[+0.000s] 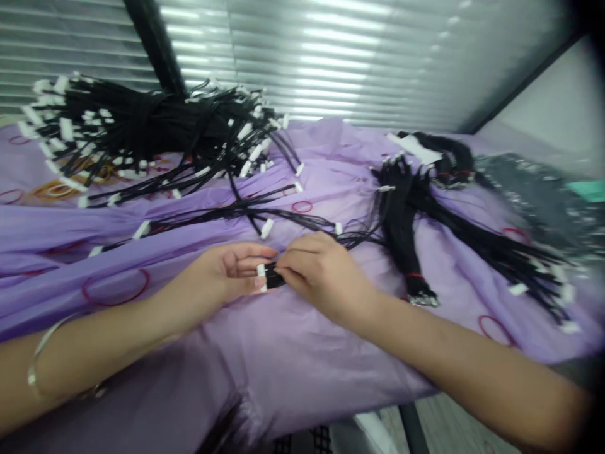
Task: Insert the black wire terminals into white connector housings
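Near the front of the purple-covered table, my left hand (241,271) pinches a small white connector (261,278) between thumb and fingers. Short black wires (274,275) run from the connector towards the right. My right hand (314,268) closes its thumb and fingertips on those wires, close beside the connector. Its fingers hide the exact grip point. Just beyond both hands lie several loose black cables (231,213) with white end connectors.
A large heap of black cables (155,123) with white connectors lies at the back left. Bundled black wires (401,221) tied with red bands lie to the right, before a clear plastic bag (529,195). Red rubber bands (302,206) dot the purple cover (302,353).
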`<state>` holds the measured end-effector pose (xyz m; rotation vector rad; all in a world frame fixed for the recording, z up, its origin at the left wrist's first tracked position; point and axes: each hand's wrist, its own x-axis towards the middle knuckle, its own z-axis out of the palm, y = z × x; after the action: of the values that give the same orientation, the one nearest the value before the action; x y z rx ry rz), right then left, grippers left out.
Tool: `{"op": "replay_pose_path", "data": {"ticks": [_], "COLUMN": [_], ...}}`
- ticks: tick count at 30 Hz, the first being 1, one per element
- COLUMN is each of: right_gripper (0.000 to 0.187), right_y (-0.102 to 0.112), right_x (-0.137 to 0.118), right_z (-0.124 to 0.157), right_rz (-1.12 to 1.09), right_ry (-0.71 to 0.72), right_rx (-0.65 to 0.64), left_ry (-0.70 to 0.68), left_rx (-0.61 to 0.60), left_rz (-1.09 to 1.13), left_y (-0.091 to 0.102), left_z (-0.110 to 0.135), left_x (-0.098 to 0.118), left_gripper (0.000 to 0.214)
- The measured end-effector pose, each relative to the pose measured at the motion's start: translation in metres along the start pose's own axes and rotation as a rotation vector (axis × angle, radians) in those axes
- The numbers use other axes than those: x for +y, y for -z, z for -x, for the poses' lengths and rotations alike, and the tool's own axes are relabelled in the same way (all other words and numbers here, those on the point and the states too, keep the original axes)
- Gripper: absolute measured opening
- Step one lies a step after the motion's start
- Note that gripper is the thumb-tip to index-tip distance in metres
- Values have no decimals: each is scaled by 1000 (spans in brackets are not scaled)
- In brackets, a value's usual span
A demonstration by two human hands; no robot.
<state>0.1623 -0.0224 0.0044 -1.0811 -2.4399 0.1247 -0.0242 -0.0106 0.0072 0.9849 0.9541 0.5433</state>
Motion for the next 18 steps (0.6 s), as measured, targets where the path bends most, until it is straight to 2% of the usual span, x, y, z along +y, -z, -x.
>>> {"op": "replay_pose_path", "data": {"ticks": [4, 8, 12, 18], "right_gripper": [19, 13, 11, 13], "right_y": [1, 8, 13, 7], "right_x": [2, -1, -1, -4], "right_z": [0, 1, 1, 0], "right_rz": [-108, -299, -330, -328], "right_ry": [-15, -162, -320, -239], "right_rx": [48, 78, 126, 98], "left_ry": [21, 6, 16, 16], "left_rx": [11, -9, -1, -42], "left_rz": [8, 33, 79, 129], "left_y": [0, -2, 0, 2], "left_z": [-3, -2, -2, -4], "left_x": [1, 2, 1, 0], "left_gripper": [38, 37, 38, 33]}}
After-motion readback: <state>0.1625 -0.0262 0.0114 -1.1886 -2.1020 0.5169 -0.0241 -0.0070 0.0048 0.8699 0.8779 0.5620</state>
